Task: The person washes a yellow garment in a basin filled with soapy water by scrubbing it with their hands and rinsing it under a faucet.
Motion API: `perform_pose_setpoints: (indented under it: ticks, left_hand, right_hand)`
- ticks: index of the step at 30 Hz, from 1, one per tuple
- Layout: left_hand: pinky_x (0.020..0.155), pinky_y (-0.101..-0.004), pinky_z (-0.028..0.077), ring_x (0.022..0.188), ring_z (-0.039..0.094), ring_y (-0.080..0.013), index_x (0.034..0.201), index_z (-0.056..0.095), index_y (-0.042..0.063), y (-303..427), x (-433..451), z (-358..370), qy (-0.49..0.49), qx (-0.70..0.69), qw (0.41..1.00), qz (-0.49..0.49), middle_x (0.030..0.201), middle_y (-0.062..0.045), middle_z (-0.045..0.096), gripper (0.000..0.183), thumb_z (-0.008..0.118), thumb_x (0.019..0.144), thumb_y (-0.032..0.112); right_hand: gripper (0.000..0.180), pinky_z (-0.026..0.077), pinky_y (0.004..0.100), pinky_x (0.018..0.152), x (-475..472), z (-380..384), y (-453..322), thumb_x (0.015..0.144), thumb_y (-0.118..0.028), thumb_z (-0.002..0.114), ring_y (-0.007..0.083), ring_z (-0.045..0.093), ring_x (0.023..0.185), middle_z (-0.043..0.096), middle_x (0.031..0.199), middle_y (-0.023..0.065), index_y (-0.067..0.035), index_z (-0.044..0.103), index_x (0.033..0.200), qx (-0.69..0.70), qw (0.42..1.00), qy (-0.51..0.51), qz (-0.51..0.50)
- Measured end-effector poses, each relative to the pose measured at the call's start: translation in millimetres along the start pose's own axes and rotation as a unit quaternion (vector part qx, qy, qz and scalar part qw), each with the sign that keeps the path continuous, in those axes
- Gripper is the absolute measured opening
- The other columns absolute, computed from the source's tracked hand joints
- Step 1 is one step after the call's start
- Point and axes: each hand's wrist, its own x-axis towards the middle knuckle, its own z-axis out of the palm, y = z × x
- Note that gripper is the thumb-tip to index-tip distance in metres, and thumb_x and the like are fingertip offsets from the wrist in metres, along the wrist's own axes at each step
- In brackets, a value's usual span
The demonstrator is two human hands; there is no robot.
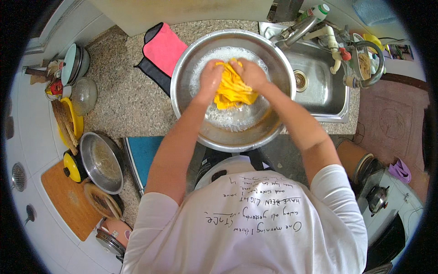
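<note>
A bunched yellow cloth (235, 89) is gripped between my two hands over a wide stainless steel basin (191, 128). My left hand (211, 78) holds the cloth's left side, with the fingertips partly hidden in its folds. On the other side, my right hand (252, 73) clasps the upper right of the cloth. White suds and water (236, 120) lie in the basin beneath and around it. The cloth's lower end hangs close to the foam; whether it touches the water I cannot tell.
A pink and black cloth item (164, 51) lies on the granite counter (113, 89), its edge against the basin. To the right are a steel sink (321, 92) and a faucet (299, 30). A metal bowl (102, 162) and yellow-lidded pot (72, 166) stand at the left.
</note>
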Motion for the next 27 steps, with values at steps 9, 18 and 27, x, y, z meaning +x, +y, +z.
perform_pose_setpoints:
  ticks: [9, 18, 27]
  left_hand:
    - [0.094, -0.0357, 0.042, 0.104, 0.057, -0.0306, 0.105, 0.057, 0.001, 60.9, -47.5, -49.3, -0.103, 0.130, 0.986, -0.006, 0.107, -0.015, 0.059, 0.022, 0.058, 0.084, 0.009]
    - [0.104, -0.0586, 0.029, 0.124, 0.041, -0.0416, 0.132, 0.052, 0.006, -14.3, -63.7, 38.6, 0.035, 0.611, 0.759, 0.221, 0.144, -0.018, 0.040, 0.049, 0.053, 0.087, 0.026]
    - [0.079, -0.0464, 0.045, 0.089, 0.055, -0.0375, 0.101, 0.061, 0.006, -9.8, -13.1, 28.6, 0.033, 0.491, 0.836, 0.241, 0.098, -0.014, 0.059, 0.023, 0.055, 0.082, 0.017]
  right_hand:
    - [0.029, 0.046, 0.0453, 0.086, -12.8, -47.8, 16.1, 0.090, -0.035, 0.060, 0.0352, 0.058, 0.094, 0.063, 0.096, 0.0127, -0.006, 0.064, 0.091, 0.038, 0.979, 0.146, -0.134]
    - [0.039, 0.037, 0.0504, 0.094, -42.6, 53.0, 26.5, 0.084, -0.026, 0.055, 0.0352, 0.047, 0.119, 0.053, 0.127, 0.0138, -0.014, 0.059, 0.121, -0.259, 0.945, 0.145, -0.136]
    - [0.019, 0.046, 0.0433, 0.072, -7.2, 45.0, 32.6, 0.084, -0.028, 0.058, 0.0301, 0.058, 0.086, 0.061, 0.093, 0.0108, -0.013, 0.063, 0.094, -0.176, 0.967, 0.136, -0.121]
